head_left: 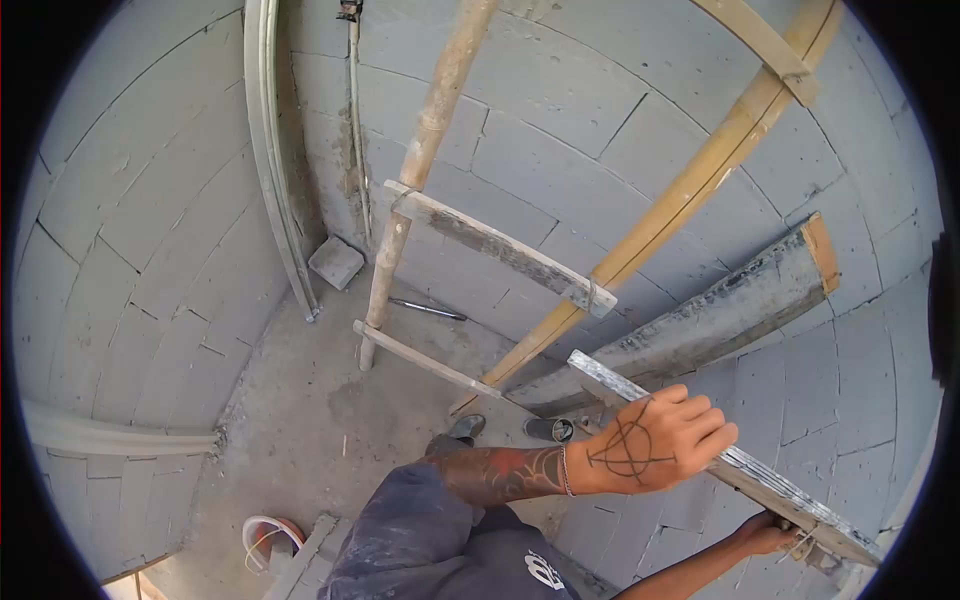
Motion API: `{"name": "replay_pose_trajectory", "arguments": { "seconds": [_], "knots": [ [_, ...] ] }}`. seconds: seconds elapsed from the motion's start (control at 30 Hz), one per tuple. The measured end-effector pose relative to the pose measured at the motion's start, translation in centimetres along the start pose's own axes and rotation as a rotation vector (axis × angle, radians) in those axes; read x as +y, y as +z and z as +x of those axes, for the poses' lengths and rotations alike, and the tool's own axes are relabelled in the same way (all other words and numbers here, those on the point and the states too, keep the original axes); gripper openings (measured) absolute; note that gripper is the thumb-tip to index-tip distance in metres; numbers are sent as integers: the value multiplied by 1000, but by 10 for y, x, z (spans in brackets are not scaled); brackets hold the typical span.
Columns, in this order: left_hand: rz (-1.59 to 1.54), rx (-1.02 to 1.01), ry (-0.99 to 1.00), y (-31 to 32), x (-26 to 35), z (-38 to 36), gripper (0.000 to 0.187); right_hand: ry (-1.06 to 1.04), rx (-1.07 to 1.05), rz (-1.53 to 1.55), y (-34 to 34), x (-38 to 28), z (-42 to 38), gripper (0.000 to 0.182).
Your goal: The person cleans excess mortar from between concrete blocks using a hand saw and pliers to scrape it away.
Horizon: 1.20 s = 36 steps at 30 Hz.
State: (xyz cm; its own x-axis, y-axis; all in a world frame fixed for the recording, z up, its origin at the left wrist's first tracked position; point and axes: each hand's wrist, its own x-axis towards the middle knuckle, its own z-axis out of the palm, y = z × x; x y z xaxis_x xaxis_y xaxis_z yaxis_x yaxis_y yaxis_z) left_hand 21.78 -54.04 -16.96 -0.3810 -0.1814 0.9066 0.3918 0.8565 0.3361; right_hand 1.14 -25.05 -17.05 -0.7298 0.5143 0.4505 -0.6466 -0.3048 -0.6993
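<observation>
My left hand [655, 440], on the end of a tattooed forearm, is closed over the upper edge of a long, weathered plank [765, 475] with a whitish, worn edge. The plank slopes down to the right. Farther along it, my right hand [768, 535] has its fingers curled at the plank's underside, close to a bit of tied wire or string [802, 543]; its fingertips are partly hidden. Behind the plank's upper end leans a curved grey piece [690, 320] with a bare orange-brown end.
A pole ladder [430, 120] with tied wooden rungs leans on the grey block wall [560, 80]. On the floor [300, 410] lie a metal tube [428, 309] and a square block [336, 262]. A dark cylinder [548, 430] stands near my shoe [467, 428]. A bucket [270, 530] is lower left.
</observation>
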Motion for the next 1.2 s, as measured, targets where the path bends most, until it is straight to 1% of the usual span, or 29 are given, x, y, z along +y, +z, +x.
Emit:
{"name": "replay_pose_trajectory", "arguments": {
  "seconds": [0.07, 0.13, 0.17, 0.2, 0.23, 0.27, 0.3, 0.37, 0.4, 0.43, 0.47, 0.5, 0.53, 0.57, 0.63, 0.67, 0.7, 0.73, 0.8, 0.87, 0.9, 0.93, 0.97, 1.0, 1.03, 1.07, 1.1, 1.17, 1.2],
  "knots": [
    [102, 55, 58, -11, 20, 28, 17, -16, -80, 59, 20, -4, -6, 41],
    [186, 55, 129, -13, 39, 49, 13, 210, -15, 106, 48, -29, -49, 30],
    [156, 66, 148, -21, 49, 58, 13, 176, -1, 107, 45, -30, -73, 30],
    [246, -54, 186, -29, 59, 66, 12, 182, -14, 111, 30, -28, -59, 30],
    [334, -168, 228, -32, 65, 70, 12, 183, -27, 113, 2, -31, -23, 29],
    [515, -18, 204, -22, 72, 67, 11, 183, -39, 114, -39, -39, 28, 28],
    [461, -6, 220, -26, 70, 70, 11, 184, -50, 106, -89, -56, 82, 28],
    [581, 21, 268, -45, 53, 77, 10, 207, -85, 96, -177, -92, 173, 27],
    [641, 28, 288, -52, 46, 78, 10, 227, -99, 86, -212, -110, 195, 26],
    [517, -23, 255, -46, 39, 73, 10, 240, -112, 83, -231, -122, 200, 26],
    [385, -72, 240, -33, 32, 64, 9, 239, -114, 87, -234, -122, 178, 25],
    [58, -157, 190, -26, 11, 59, 9, 224, -98, 98, -195, -99, 114, 25],
    [-71, -169, 146, -20, -16, 45, 13, 194, -68, 130, -115, -51, 34, 24],
    [-164, -187, 89, -15, -42, 32, 19, 148, -35, 175, -9, 11, -29, 24],
    [-352, -280, -71, -8, -84, 1, 26, 76, 18, 266, -11, 15, -45, 31],
    [-352, -340, -128, 5, -103, -31, 27, 50, -173, 506, -22, 25, -55, 38],
    [-361, -357, -146, 17, -116, -61, 24, 49, -254, 611, -44, 46, -56, 44],
    [-374, -414, -153, 25, -127, -87, 24, 21, -456, 651, -29, 41, -76, 46],
    [-367, -487, -142, 41, -143, -128, 23, -6, -307, 572, -61, 71, -91, 47],
    [-359, -534, -228, 50, -154, -163, 21, -13, -242, 582, -67, 91, -119, 49],
    [-369, -566, -195, 51, -159, -178, 21, -8, -219, 575, -70, 99, -130, 50],
    [-319, -682, -245, 54, -166, -189, 22, -163, -352, 633, -70, 112, -135, 43],
    [-257, -787, -300, 57, -172, -197, 23, -191, -331, 636, -63, 112, -141, 43],
    [-255, -793, -277, 57, -180, -204, 23, -111, 117, 453, -50, 107, -149, 40],
    [-239, -930, -234, 58, -187, -210, 35, -15, 553, 262, -33, 96, -156, 37],
    [-211, -1067, -197, 55, -196, -210, 48, 9, 679, 147, -9, 78, -164, 34],
    [-195, -1061, -192, 51, -202, -195, 48, 17, 678, 163, -5, 80, -167, 34],
    [-525, -1512, -520, 29, -198, -133, 91, -4, 669, 87, -11, 85, -174, 33],
    [-699, -1432, -459, 14, -183, -92, 95, -13, 734, 46, -9, 86, -177, 32]
  ]
}}
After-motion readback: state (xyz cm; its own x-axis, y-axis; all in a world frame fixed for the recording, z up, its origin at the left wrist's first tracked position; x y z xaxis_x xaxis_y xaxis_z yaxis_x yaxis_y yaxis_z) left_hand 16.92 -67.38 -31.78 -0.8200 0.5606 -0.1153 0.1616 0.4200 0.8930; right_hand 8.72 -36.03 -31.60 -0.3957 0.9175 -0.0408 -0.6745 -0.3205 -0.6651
